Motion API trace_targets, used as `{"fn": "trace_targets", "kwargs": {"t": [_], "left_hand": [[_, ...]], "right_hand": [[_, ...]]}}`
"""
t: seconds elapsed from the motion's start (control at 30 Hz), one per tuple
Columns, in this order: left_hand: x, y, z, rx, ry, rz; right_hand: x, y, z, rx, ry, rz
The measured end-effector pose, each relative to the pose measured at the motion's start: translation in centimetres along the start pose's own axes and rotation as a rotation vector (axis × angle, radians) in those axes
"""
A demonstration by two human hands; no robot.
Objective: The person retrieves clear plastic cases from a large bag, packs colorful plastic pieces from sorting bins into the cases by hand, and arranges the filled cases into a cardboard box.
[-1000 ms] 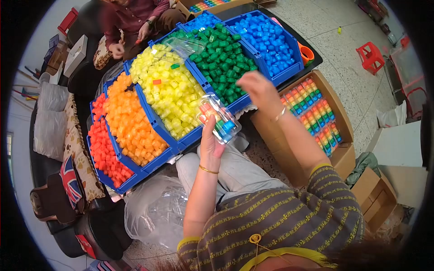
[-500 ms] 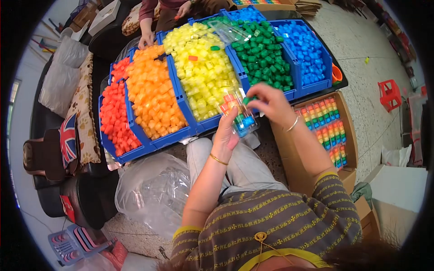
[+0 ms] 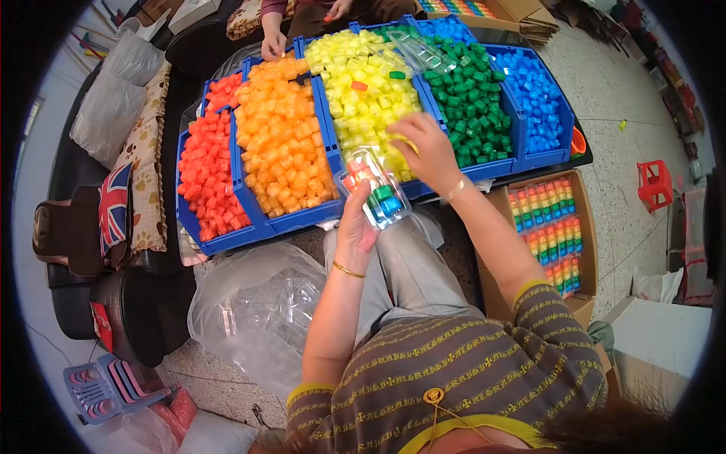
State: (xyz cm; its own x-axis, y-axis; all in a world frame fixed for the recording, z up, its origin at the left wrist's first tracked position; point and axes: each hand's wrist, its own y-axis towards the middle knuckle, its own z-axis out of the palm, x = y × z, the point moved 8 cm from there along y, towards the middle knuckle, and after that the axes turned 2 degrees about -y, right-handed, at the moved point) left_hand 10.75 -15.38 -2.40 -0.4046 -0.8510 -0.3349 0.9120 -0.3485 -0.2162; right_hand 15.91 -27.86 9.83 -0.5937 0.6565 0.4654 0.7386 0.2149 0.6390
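Note:
My left hand is wrapped round a clear plastic blister tray, tilted above my lap. Red and orange pieces sit at the tray's upper end, with green and blue cubes lower down. Above the yellow bin, my right hand has its thumb and fingers apart, close to the yellow cubes. Nothing shows between those fingers. One green piece and one orange-red piece lie on the yellow heap.
Blue bins hold red, orange, green and blue cubes. At right, a cardboard box contains filled packs. Another person's hand reaches the orange bin's far end. A clear bag lies beside my legs.
My right hand has moved from the tray, where it held a green cube, leftward and up to the yellow bin. The tray has shifted slightly left, and the view has tilted a little.

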Motion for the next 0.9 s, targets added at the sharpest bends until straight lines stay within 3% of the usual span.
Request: {"fn": "trace_targets", "kwargs": {"t": [0.13, 0.3, 0.37, 0.4, 0.43, 0.5, 0.53, 0.6, 0.7, 0.73, 0.9], "left_hand": [[-1.7, -0.6, 0.1, 0.088, -0.012, 0.062], [-3.3, -1.1, -0.8, 0.051, 0.01, 0.122], [-3.6, -0.9, -1.3, -0.01, 0.037, 0.103], [-3.4, -0.5, -1.2, -0.016, -0.016, 0.092], [-3.6, -0.4, -1.0, -0.017, -0.02, 0.098], [-3.8, -0.6, -0.4, 0.009, -0.057, 0.077], [-4.3, -0.6, -0.5, -0.024, -0.042, 0.111], [-5.1, -1.0, -0.8, -0.024, -0.038, 0.119], [-6.4, -1.7, -1.5, -0.012, -0.024, 0.171], [-6.6, -2.0, -1.3, 0.039, -0.092, 0.153], [-8.6, -3.2, -1.9, 0.084, -0.131, 0.241]], "right_hand": [[-2.3, 2.5, 3.9, 0.059, -0.324, -0.027], [-3.2, 2.6, 4.6, 0.015, -0.404, -0.049], [-2.4, 2.4, 2.5, -0.129, -0.182, 0.064], [-2.6, 2.2, 2.8, -0.09, 0.137, 0.253], [-1.2, 2.2, 2.7, -0.085, 0.138, 0.248], [0.7, 0.8, 7.0, 0.373, 0.703, 0.479], [1.3, 0.7, 7.1, 0.375, 0.703, 0.475], [5.8, 1.6, 6.2, 0.38, 0.365, -0.114], [6.1, 4.6, 7.4, 0.28, 0.304, -0.141], [5.7, 5.9, 8.4, 0.205, 0.119, -0.202], [5.5, 8.8, 14.0, 0.224, -0.12, -0.335]]}}
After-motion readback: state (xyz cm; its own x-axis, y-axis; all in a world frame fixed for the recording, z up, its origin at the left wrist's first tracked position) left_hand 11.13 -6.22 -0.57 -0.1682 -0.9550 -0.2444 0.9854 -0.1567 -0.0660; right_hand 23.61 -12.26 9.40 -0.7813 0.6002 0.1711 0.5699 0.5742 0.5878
